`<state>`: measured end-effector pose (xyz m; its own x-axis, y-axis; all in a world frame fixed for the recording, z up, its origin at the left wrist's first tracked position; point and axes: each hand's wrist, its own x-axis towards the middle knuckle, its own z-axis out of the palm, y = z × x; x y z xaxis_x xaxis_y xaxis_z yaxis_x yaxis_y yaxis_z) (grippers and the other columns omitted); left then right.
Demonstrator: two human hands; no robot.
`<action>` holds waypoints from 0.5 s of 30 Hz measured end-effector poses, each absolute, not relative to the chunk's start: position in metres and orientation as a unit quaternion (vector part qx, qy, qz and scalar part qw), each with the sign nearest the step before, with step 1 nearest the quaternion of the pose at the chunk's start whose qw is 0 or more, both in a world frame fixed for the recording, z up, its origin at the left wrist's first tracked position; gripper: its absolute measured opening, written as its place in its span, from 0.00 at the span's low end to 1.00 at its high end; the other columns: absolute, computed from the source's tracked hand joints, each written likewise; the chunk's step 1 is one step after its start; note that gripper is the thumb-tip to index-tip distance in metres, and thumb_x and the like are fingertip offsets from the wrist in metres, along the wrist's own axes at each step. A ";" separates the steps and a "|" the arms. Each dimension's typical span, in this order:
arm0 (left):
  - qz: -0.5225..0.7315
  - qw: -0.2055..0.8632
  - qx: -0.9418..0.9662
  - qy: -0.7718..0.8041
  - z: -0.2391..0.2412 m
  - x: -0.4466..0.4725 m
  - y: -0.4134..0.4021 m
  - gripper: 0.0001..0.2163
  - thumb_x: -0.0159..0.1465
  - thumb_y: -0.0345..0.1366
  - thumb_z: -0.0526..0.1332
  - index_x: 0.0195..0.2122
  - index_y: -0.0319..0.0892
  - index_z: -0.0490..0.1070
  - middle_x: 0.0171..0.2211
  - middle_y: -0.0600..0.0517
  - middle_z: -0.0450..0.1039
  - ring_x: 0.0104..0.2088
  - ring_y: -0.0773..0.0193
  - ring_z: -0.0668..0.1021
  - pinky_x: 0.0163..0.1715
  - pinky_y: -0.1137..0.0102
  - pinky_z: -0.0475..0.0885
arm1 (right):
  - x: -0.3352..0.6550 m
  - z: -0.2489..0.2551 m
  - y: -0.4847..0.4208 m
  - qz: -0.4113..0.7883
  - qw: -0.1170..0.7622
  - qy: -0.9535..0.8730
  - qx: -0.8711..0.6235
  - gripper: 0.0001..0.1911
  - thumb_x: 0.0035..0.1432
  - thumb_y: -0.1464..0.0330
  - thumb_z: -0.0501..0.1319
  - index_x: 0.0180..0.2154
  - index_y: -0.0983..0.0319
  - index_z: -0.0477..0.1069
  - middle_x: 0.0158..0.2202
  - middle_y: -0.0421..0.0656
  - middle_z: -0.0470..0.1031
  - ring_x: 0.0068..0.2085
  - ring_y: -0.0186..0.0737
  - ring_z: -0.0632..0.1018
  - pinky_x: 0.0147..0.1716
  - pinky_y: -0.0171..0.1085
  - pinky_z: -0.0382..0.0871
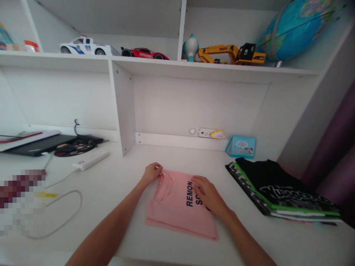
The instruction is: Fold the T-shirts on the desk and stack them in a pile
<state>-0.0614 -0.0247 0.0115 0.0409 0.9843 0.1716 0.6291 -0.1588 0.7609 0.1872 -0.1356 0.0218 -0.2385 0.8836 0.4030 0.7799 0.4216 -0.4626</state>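
Note:
A folded pink shirt (177, 207) with dark lettering lies on the white desk (133, 173) in front of me. My left hand (151, 173) is closed in a pinch on the shirt's far left corner. My right hand (208, 194) lies flat on the shirt's right half, fingers stretched out over the lettering and pressing the cloth down.
A stack of folded dark clothes (283, 192) sits to the right, a small blue box (240, 146) behind it. To the left are a white power bank (90, 160) with its cable, and a laptop (39, 145). Toy cars, a yellow excavator (231, 54) and a globe (295, 27) stand on the shelf above.

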 end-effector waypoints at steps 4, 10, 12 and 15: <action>0.351 0.271 0.684 0.579 0.007 -0.060 -0.024 0.07 0.56 0.33 0.57 0.32 0.38 0.72 0.22 0.52 0.73 0.22 0.67 0.74 0.25 0.75 0.65 | 0.137 0.056 -0.181 0.147 0.279 -0.845 -0.432 0.13 0.57 0.73 0.52 0.42 0.61 0.71 0.39 0.42 0.73 0.43 0.36 0.71 0.45 0.35 0.63; 0.370 0.287 0.683 0.561 0.001 -0.062 -0.020 0.09 0.54 0.35 0.58 0.34 0.38 0.72 0.21 0.52 0.73 0.23 0.65 0.74 0.25 0.74 0.65 | 0.068 0.060 -0.209 0.069 0.195 -0.909 -0.362 0.09 0.55 0.67 0.57 0.39 0.64 0.69 0.38 0.44 0.71 0.42 0.40 0.70 0.42 0.36 0.64; 0.375 0.295 0.679 0.558 0.001 -0.063 -0.019 0.09 0.54 0.35 0.58 0.34 0.37 0.72 0.20 0.52 0.72 0.23 0.65 0.74 0.25 0.74 0.65 | 0.059 0.050 -0.204 0.021 0.178 -0.908 -0.379 0.06 0.56 0.70 0.55 0.35 0.64 0.68 0.35 0.44 0.71 0.39 0.41 0.70 0.38 0.37 0.66; 0.382 0.309 0.674 0.552 0.001 -0.064 -0.018 0.09 0.53 0.35 0.58 0.34 0.37 0.72 0.20 0.53 0.72 0.23 0.65 0.74 0.25 0.73 0.65 | 0.056 0.038 -0.197 -0.010 0.196 -0.898 -0.395 0.05 0.57 0.72 0.53 0.33 0.63 0.67 0.33 0.43 0.71 0.38 0.40 0.70 0.35 0.37 0.66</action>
